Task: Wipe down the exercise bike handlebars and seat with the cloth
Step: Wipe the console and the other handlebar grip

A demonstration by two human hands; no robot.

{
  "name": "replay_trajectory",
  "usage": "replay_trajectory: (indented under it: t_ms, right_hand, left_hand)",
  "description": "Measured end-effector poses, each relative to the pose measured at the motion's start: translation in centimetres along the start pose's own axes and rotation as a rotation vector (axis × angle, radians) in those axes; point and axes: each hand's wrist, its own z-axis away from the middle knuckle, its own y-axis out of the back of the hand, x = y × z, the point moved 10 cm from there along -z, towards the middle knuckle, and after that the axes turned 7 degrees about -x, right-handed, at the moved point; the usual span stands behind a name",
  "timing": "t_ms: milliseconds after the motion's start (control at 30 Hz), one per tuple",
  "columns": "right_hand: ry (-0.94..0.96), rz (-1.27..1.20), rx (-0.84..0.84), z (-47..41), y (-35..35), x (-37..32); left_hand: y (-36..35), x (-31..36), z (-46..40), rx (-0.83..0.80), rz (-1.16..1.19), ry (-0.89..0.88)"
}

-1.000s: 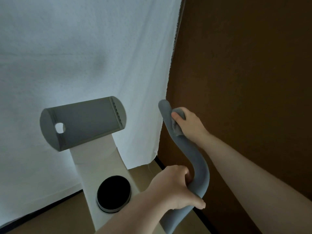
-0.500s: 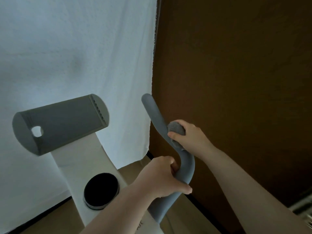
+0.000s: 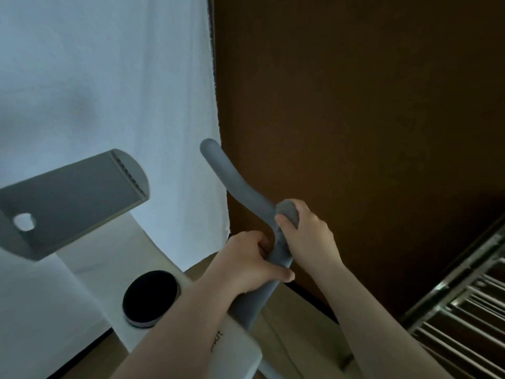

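1. two bare hands were closed on the same grey handlebar (image 3: 240, 184) of the exercise bike, one just below the other, nearly touching.
2. the right hand (image 3: 308, 236) was wrapped round the bar at its bend, with a grey cloth (image 3: 287, 212) bunched under its fingers and pressed against the bar; a lump of the cloth showed above the knuckles and a strip of it hung down the bar beneath the thumb.
3. the left hand (image 3: 251, 263) gripped the bar lower down, fingers curled round it from the left and the thumb lying across its front.
4. above the right hand the bar ran bare, rising up and to the left to a rounded tip in front of the edge of a white curtain (image 3: 109, 77).
5. below the left hand the bar dropped to the white bike frame (image 3: 90, 272), where its foot met the frame's near edge.
6. a grey console panel (image 3: 71, 198) sat tilted atop the frame, with a round hole near its left end and a ribbed strip at its right end.
7. a round black knob (image 3: 150, 296) with a pale rim sat on the frame's slope, just left of the left forearm.
8. a brown wall (image 3: 355, 105) filled the right side behind the bar.
9. a metal rack (image 3: 459, 305) of thin rails stood at the lower right, well apart from the hands.
10. the bike's seat was out of my sight.
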Motion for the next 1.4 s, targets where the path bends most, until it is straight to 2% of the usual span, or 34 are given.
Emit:
replay_trajectory:
  t_ms: [167,367,500,633,733,833,900,967,1133,1400]
  right_hand:
    - [-0.090,-0.189,-0.081,-4.1,-0.7,-0.5]
    - [-0.071,-0.297,0.069,2.4,-0.6,1.9]
    - [-0.131,-0.378,0.031,-1.1,-0.7,2.0]
    - [-0.108,-0.530,0.098,0.1,-1.1,2.2]
    - [-0.098,-0.484,0.132,3.0,-1.7,3.1]
    - [-0.044,-0.391,0.174,1.0,-0.6,2.4]
    - [-0.029,-0.404,0.128,-1.3,-0.4,1.7]
    - [-0.027,-0.526,0.075,-2.3,-0.7,2.0]
    - [0.012,-0.813,0.058,1.8,-2.7,4.7]
    - [0.085,-0.636,-0.118,-3.0,-1.8,2.2]
  left_hand:
    - [0.1,0.4,0.5,-0.011,0.024,-0.001]
    - [0.3,0.4,0.7,0.026,0.071,0.001]
    - [0.3,0.3,0.5,0.031,0.056,0.023]
    - [0.2,0.2,0.7,0.044,0.061,0.006]
    - [0.4,0.1,0.6,0.063,0.065,0.002]
    - [0.3,0.1,0.4,0.053,0.068,0.004]
    - [0.2,0.2,0.4,0.041,0.058,0.005]
    - [0.1,0.2,0.6,0.037,0.059,0.006]
    - [0.3,0.0,0.7,0.027,0.121,0.009]
    - [0.2,0.2,0.5,0.017,0.078,0.015]
